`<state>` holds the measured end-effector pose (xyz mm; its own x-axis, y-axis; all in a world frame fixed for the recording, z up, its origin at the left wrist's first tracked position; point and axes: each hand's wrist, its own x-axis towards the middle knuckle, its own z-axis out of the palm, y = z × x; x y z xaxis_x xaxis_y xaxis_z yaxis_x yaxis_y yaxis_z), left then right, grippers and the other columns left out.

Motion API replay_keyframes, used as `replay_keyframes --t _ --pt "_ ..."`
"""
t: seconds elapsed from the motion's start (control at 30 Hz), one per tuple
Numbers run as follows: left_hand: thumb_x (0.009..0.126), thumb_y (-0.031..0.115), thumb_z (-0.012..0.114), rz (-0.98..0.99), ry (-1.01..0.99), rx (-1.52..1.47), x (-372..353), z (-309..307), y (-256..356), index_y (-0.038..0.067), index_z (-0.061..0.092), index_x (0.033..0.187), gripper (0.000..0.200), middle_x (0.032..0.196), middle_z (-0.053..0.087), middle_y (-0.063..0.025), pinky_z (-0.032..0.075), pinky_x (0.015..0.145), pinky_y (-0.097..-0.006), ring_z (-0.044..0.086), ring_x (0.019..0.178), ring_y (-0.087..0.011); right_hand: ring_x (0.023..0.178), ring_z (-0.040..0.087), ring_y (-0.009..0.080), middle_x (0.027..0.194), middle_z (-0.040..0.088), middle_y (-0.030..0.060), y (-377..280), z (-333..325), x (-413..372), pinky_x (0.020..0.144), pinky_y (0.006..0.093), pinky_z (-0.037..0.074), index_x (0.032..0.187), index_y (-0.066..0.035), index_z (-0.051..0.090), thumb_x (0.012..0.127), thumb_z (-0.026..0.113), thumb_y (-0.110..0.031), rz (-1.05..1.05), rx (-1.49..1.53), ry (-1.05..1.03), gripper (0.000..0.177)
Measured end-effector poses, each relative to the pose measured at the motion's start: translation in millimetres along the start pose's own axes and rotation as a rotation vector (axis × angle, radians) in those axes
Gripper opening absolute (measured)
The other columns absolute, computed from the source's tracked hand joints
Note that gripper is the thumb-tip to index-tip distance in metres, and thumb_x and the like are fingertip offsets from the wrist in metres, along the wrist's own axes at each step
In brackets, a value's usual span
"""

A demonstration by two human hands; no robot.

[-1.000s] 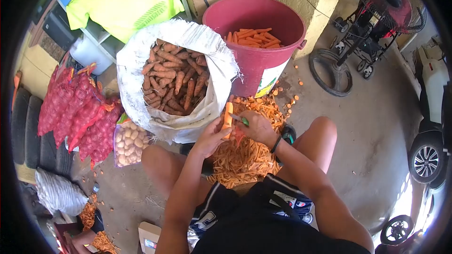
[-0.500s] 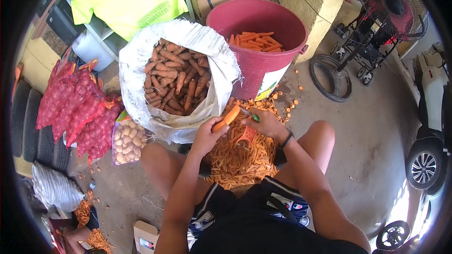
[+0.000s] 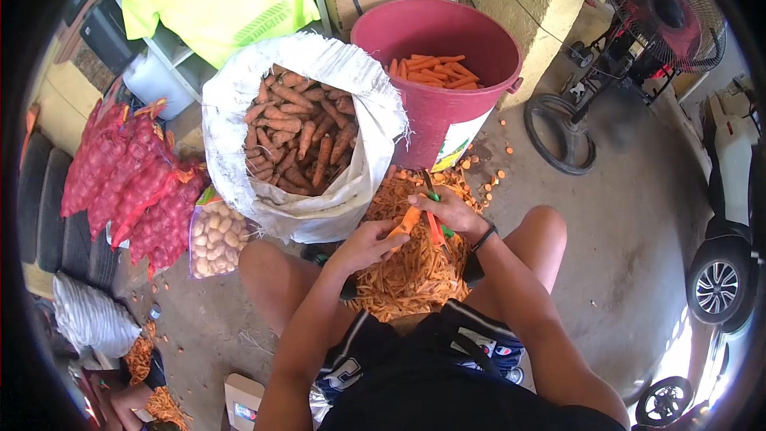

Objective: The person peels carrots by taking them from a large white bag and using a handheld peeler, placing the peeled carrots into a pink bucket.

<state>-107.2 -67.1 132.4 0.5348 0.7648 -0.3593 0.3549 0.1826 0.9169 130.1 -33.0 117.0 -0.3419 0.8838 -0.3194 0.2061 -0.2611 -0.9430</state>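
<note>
My left hand (image 3: 369, 244) is closed round the lower part of a peeled orange carrot (image 3: 405, 223), which points up toward my other hand. My right hand (image 3: 452, 212) is closed on a green-handled knife (image 3: 433, 194) and a red-orange peeler (image 3: 436, 231); its fingers are at the carrot's upper end. The peeler points down toward my lap, and the knife's dark end sticks up past my fingers. Beneath both hands lies a big heap of carrot peelings (image 3: 407, 279) between my legs.
Ahead stand a white sack (image 3: 227, 124) of unpeeled carrots and a maroon bucket (image 3: 399, 132) holding peeled ones. Cut carrot ends (image 3: 488, 186) lie on the floor. Red net bags of onions (image 3: 132, 168) and a bag of potatoes (image 3: 215, 239) are at left, a fan (image 3: 662, 12) at right.
The carrot has come down and is now lower in my left hand. My right hand has turned the knife from pointing at the carrot to upright, and the peeler has swung right.
</note>
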Motion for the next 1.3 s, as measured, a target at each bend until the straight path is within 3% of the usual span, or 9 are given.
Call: replay_keyframes --t 0.27,0.47,0.57,0.67,0.7,0.87,0.97,1.17,1.3 --pt "0.089 0.025 0.076 0.277 0.156 0.239 -2.3 7.0 -5.4 -0.004 0.066 0.092 0.030 0.069 0.058 -0.0058 0.045 0.063 -0.0295 0.055 0.068 -0.0091 0.072 0.054 0.0074 0.087 0.057 -0.0016 6.9 12.7 -5.2 0.061 0.0248 0.046 0.109 -0.005 0.057 0.091 0.075 -0.040 0.080 0.538 -0.082 0.043" --pt "0.089 0.024 0.075 0.321 0.166 0.262 -0.4 6.4 -18.8 -0.004 0.067 0.097 0.030 0.072 0.061 -0.0079 0.048 0.067 -0.0307 0.059 0.070 -0.0123 0.073 0.056 0.0064 0.082 0.058 -0.0004 23.3 10.7 2.3 0.064 0.0239 0.047 0.100 -0.005 0.062 0.092 0.073 -0.039 0.037 0.602 -0.176 0.036" --pt "0.092 0.023 0.072 0.140 0.102 0.214 2.6 2.8 -18.5 -0.001 0.066 0.100 0.027 0.073 0.061 -0.0086 0.047 0.065 -0.0322 0.058 0.069 -0.0140 0.073 0.060 0.0144 0.077 0.061 0.0054 30.6 2.8 7.6 0.067 0.0301 0.050 0.096 -0.004 0.067 0.094 0.068 -0.043 0.111 0.271 -0.139 0.039" --pt "0.092 0.027 0.070 0.110 0.099 0.407 4.2 -7.4 -27.9 0.001 0.063 0.099 0.028 0.076 0.062 -0.0130 0.048 0.064 -0.0376 0.062 0.068 -0.0228 0.076 0.064 0.0257 0.076 0.063 0.0130 25.2 2.9 8.3 0.070 0.0381 0.050 0.096 -0.004 0.068 0.094 0.064 -0.045 -0.341 -0.366 -0.035 0.041" --pt "0.092 0.029 0.071 0.187 0.097 0.491 3.4 -8.0 -29.7 0.002 0.062 0.097 0.029 0.077 0.063 -0.0146 0.048 0.065 -0.0396 0.062 0.069 -0.0268 0.082 0.065 0.0338 0.084 0.065 0.0180 29.0 2.2 8.2 0.076 0.0436 0.050 0.103 -0.005 0.068 0.094 0.062 -0.043 -0.322 -0.359 -0.139 0.040" --pt "0.088 0.039 0.072 0.303 -0.021 0.723 -2.8 -2.7 -22.9 0.003 0.060 0.088 0.038 0.080 0.064 -0.0195 0.047 0.066 -0.0475 0.062 0.074 -0.0415 0.097 0.065 0.0275 0.104 0.069 0.0178 42.3 9.8 -4.9 0.085 0.0398 0.049 0.116 -0.003 0.066 0.095 0.059 -0.050 -0.182 -0.404 -0.490 0.052" --pt "0.088 0.040 0.072 0.239 -0.103 0.751 -6.4 -4.6 -9.8 0.004 0.062 0.085 0.038 0.076 0.065 -0.0180 0.048 0.064 -0.0448 0.063 0.072 -0.0382 0.098 0.061 0.0199 0.104 0.068 0.0121 29.4 12.2 -13.9 0.088 0.0347 0.048 0.121 -0.001 0.066 0.095 0.059 -0.057 0.024 -0.425 -0.653 0.062" --pt "0.087 0.043 0.073 0.161 -0.224 0.518 -12.4 -11.7 0.3 0.004 0.067 0.087 0.040 0.075 0.067 -0.0175 0.048 0.062 -0.0397 0.065 0.069 -0.0345 0.093 0.058 0.0142 0.094 0.064 0.0046 30.4 27.5 -43.9 0.079 0.0273 0.048 0.121 -0.003 0.066 0.095 0.059 -0.060 0.330 0.056 -0.577 0.063" --pt "0.086 0.048 0.072 0.185 -0.238 0.689 -7.2 -13.2 -8.9 0.005 0.066 0.086 0.043 0.076 0.067 -0.0177 0.049 0.063 -0.0426 0.066 0.070 -0.0367 0.089 0.058 0.0107 0.097 0.063 0.0032 59.3 27.2 -23.3 0.075 0.0244 0.049 0.120 -0.001 0.062 0.098 0.055 -0.059 0.284 0.027 -0.712 0.062"
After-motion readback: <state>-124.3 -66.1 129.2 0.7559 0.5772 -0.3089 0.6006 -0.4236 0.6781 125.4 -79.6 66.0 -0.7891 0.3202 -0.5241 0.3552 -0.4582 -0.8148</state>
